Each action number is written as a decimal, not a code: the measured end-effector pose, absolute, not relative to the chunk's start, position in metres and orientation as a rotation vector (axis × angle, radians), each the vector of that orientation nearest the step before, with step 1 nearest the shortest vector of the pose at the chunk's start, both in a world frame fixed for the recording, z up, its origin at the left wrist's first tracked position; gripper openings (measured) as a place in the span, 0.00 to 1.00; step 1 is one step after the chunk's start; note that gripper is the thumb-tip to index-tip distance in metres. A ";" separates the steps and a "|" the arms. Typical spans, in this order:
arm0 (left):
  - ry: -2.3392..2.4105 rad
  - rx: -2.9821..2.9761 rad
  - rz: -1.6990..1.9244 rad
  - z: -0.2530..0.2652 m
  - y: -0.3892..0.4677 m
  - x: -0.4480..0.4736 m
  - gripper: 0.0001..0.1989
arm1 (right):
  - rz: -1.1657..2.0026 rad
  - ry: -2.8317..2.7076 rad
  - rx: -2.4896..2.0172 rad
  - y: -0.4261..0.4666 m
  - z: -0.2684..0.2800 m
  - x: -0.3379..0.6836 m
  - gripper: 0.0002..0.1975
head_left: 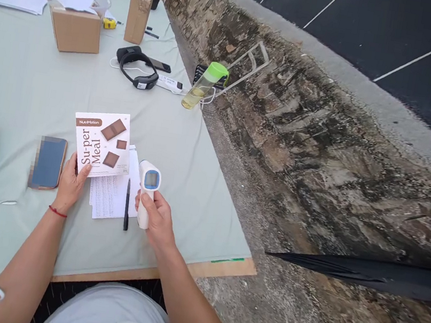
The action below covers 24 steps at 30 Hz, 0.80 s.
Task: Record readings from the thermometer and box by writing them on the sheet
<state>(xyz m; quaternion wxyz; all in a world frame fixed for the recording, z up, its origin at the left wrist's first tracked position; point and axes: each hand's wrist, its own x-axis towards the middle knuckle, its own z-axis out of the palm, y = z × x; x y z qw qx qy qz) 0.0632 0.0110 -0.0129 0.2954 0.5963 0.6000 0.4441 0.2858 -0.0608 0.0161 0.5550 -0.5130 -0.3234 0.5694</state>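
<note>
Near the tabletop's front edge, left of its near right corner, our hands are apart: the left hand grips a white box by its lower left corner, while the right hand is wrapped round the handle of a thermometer gun. To hold both well, we should steady the box by its margin — its print uncovered — and rest our thumb below the display. The thermometer gun's long axis runs roughly between far and near edges, handle towards us, nose seemingly away; the box's printed face looks up at us, partly overlapping the paper beneath in view.
</note>
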 end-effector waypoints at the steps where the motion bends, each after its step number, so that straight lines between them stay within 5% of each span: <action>1: 1.608 1.582 1.178 -0.013 0.011 0.063 0.29 | 1.334 -0.766 -1.213 -0.061 0.016 0.288 0.21; 11: 1.634 1.546 1.172 -0.010 0.010 0.061 0.29 | 1.247 -0.826 -1.295 -0.057 0.007 0.302 0.21; 16: 1.512 1.480 1.190 -0.006 0.010 0.061 0.36 | 0.872 -1.082 -1.750 -0.037 -0.032 0.332 0.27; 24: 1.519 1.467 1.282 -0.023 0.007 0.060 0.43 | 0.257 -1.524 -2.075 -0.033 -0.060 0.357 0.23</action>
